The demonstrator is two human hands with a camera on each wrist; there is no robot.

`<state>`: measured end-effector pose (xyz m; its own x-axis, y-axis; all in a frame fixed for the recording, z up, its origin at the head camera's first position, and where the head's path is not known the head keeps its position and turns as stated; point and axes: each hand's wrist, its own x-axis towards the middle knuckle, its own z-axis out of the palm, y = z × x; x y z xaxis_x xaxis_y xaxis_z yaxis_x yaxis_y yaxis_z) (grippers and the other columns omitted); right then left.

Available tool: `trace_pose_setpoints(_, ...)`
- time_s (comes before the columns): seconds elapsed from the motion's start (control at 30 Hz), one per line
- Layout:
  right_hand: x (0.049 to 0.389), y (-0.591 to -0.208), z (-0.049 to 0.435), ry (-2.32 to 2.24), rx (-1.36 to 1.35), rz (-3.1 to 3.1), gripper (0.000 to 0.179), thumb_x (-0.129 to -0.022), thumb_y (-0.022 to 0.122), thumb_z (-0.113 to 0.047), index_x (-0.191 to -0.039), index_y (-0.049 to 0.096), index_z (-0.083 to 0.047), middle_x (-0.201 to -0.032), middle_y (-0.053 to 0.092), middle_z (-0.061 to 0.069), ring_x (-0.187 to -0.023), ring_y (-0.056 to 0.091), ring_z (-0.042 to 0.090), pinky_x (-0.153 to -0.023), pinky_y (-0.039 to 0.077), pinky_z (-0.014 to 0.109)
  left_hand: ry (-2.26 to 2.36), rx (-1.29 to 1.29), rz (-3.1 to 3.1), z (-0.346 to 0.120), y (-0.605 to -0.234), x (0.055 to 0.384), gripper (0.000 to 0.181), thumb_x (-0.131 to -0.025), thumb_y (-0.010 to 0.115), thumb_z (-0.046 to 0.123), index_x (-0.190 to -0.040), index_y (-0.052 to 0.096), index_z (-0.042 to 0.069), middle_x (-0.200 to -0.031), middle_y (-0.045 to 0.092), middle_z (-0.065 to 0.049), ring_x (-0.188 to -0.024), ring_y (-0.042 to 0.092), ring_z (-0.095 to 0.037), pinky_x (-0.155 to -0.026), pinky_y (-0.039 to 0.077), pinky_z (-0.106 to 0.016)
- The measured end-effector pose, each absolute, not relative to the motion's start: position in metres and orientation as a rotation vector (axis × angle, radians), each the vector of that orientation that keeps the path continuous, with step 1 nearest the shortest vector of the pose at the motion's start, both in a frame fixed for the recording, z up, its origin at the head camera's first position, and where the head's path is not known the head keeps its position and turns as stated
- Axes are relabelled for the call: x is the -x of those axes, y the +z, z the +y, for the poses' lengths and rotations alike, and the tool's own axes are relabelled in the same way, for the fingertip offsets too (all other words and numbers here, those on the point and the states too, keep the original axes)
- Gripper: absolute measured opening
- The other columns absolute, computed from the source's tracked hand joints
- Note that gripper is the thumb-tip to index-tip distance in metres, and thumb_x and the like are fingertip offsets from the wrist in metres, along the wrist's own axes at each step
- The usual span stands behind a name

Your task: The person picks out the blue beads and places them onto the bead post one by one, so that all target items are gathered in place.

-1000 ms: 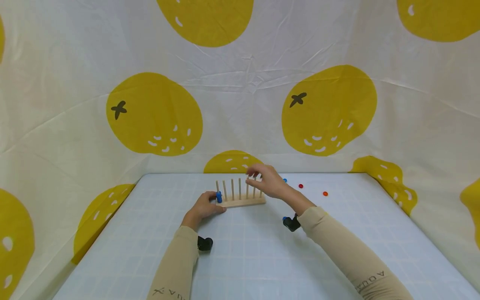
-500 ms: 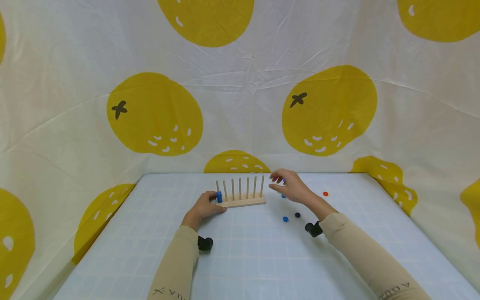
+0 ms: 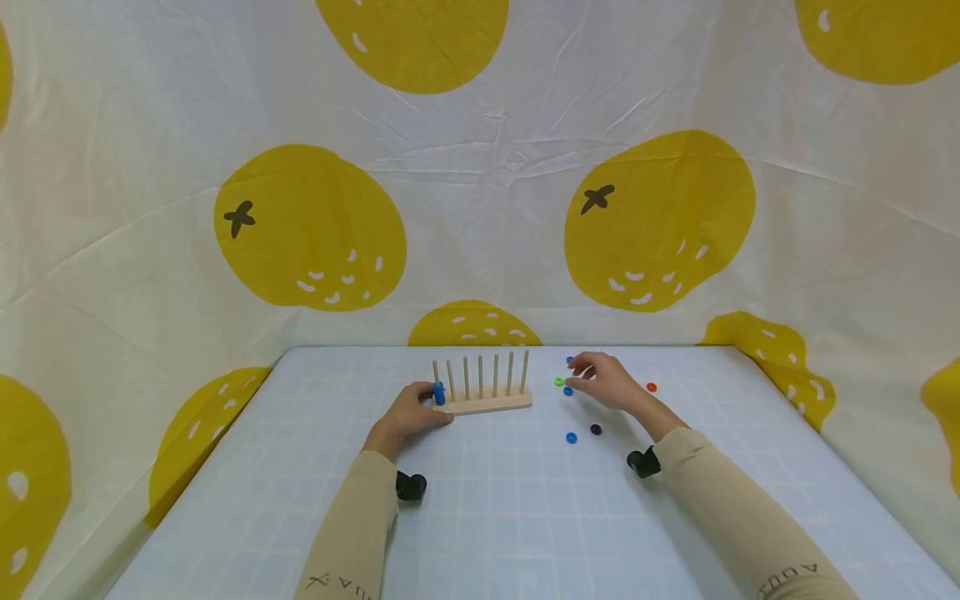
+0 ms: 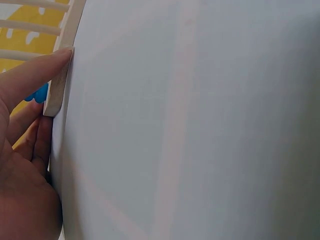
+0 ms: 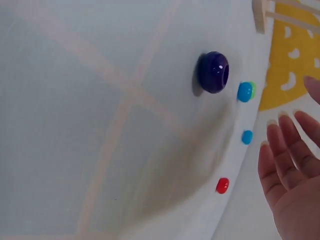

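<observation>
A wooden peg rack [image 3: 491,404] with a row of upright pegs stands toward the back of the table. Blue beads [image 3: 438,393] are stacked on its leftmost peg. My left hand [image 3: 408,417] grips the rack's left end, the thumb along the front edge and the fingers behind. Above the table to the right of the rack, my right hand [image 3: 606,383] has loosely bent fingers with nothing between them. Its fingertips are near a green bead [image 3: 558,382] and a blue bead [image 3: 567,391]. In the right wrist view, a purple bead [image 5: 214,72] lies nearest the camera.
Another blue bead [image 3: 572,437] lies nearer the front, beside the dark purple one. One more blue bead [image 3: 570,360] is at the back, and an orange bead [image 3: 651,387] lies to the right. A curtain with yellow fruit [image 3: 660,221] hangs behind the table.
My right hand has moved right, from over the rack's pegs to above the loose beads, uncovering the pegs and the green bead. The left hand stays on the rack's end.
</observation>
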<state>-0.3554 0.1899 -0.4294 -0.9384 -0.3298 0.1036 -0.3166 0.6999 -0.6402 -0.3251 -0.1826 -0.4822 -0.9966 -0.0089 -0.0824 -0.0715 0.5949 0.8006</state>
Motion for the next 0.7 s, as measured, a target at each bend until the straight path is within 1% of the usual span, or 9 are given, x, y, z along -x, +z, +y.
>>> trace_pose_setpoints(0.17, 0.360, -0.435, 0.195, -1.047, 0.422, 2.822, 0.038, -0.097, 0.071, -0.020, -0.129, 0.063, 0.000, -0.115, 0.066, 0.012, -0.104, 0.058, 0.029, -0.093, 0.053, 0.041, 1.384, 0.082, 2.738, -0.183, -0.481, 0.325, 0.080, -0.080, 0.088, 0.022, -0.146, 0.050, -0.001, -0.148, 0.052, -0.022, -0.142, 0.041, -0.040, -0.120, 0.030, -0.056)
trace_pose_setpoints(0.3, 0.363, -0.441, 0.198, -1.014, 0.359, 2.769, 0.036, -0.097, 0.072, -0.020, -0.127, 0.064, -0.004, -0.113, 0.065, 0.010, -0.102, 0.057, 0.027, -0.092, 0.053, 0.039, 1.386, 0.086, 2.738, -0.183, -0.480, 0.324, 0.080, -0.079, 0.088, 0.021, -0.146, 0.050, -0.002, -0.148, 0.052, -0.023, -0.141, 0.042, -0.040, -0.119, 0.030, -0.056)
trace_pose_setpoints(0.7, 0.368, -0.448, 0.199, -1.004, 0.370, 2.702, 0.028, -0.095, 0.073, -0.016, -0.120, 0.066, -0.005, -0.105, 0.063, 0.008, -0.096, 0.055, 0.024, -0.088, 0.049, 0.037, 1.368, 0.104, 2.752, -0.182, -0.483, 0.325, 0.080, -0.080, 0.088, 0.021, -0.146, 0.050, 0.000, -0.148, 0.052, -0.022, -0.141, 0.042, -0.040, -0.119, 0.031, -0.056)
